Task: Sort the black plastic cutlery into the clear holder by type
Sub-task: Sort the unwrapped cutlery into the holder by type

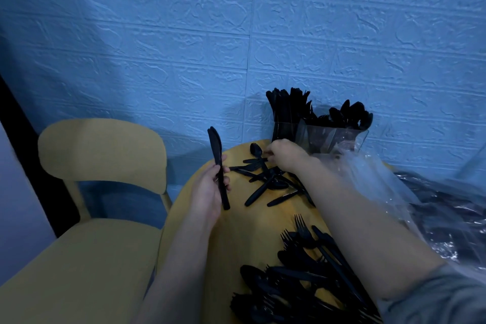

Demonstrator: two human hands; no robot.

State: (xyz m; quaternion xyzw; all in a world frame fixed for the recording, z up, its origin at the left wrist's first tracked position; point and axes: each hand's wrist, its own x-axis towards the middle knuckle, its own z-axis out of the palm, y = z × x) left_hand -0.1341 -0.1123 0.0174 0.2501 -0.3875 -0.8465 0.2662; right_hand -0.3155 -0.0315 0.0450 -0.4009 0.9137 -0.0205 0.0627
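Black cutlery [271,184] loose on table — clear holder [320,139] part-filled, upright.

A round yellow table [236,234] stood against the blue wall. On it lay a scattered cutlery heap [268,181], a nearer pile [302,279], the clear holder [323,139] at the far edge — and crumpled clear plastic wrap [410,192] at the right.

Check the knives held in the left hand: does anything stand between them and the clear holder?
The right hand and its forearm do. The left hand holds the knives upright at the table's left edge; the right hand reaches into the scattered cutlery directly in front of the clear holder. Above the right hand, nothing visible blocks the way.
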